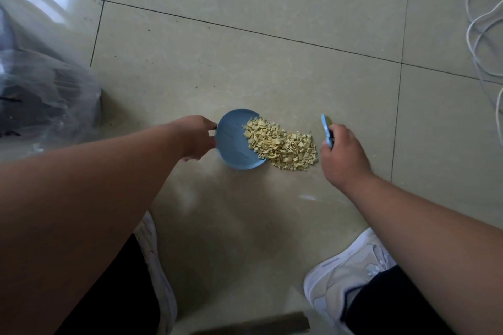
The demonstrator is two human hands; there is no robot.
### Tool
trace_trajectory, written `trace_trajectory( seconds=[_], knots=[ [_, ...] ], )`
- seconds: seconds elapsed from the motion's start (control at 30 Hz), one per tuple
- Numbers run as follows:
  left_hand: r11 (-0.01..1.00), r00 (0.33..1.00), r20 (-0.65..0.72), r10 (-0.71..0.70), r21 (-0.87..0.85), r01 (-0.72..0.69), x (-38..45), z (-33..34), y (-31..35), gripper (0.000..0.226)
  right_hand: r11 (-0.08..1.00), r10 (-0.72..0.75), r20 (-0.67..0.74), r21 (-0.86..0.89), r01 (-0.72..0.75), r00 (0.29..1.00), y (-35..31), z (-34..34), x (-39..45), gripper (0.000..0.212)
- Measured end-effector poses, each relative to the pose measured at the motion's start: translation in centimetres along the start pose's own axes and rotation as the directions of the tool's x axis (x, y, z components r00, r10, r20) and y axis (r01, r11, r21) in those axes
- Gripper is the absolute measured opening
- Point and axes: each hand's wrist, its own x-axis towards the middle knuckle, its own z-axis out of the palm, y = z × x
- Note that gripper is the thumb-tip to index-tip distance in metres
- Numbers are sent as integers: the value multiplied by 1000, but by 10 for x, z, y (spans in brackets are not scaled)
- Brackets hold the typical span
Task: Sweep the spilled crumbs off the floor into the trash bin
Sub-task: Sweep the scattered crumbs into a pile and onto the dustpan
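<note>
This looks like a room in a home. The floor (272, 84) is laid with large glossy beige tiles with dark grout lines, speckled with dirt near the far left corner. A clear plastic bag (46, 95) lining what seems a bin stands at the left, and a loose white cable (479, 35) coils at the right edge. A small blue dustpan (234, 144) lies beside pale yellow crumbs (283, 147), and white sneakers (345, 277) stand on the tiles.

Floor (272, 8) glossy smooth beige tile, dark grout lines, dirty specks far left. Dustpan (234, 144) smooth matt blue plastic. Crumbs (283, 144) dry, pale yellow, broken rough bits. Bag (46, 90) on left thin clear crinkled plastic film. Shoes (345, 272) white mesh cloth. Cable (481, 35) far right smooth white.
</note>
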Motion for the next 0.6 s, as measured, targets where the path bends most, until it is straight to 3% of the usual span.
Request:
trace_trajectory(
  seconds=[0.43,0.53,0.6],
  knots=[
    [1000,1000,13,17,-24,-17,0,2,2,54,956,-294,108,38,291,950,-90,52,-34,42],
    [1000,1000,-3,15,-25,-15,1,3,1,55,944,-329,126,36,327,936,-101,59,-40,52],
    [999,1000,-6,22,-24,-22,0,3,1,56,943,-334,122,50,330,935,-105,62,-42,47]
  ],
)
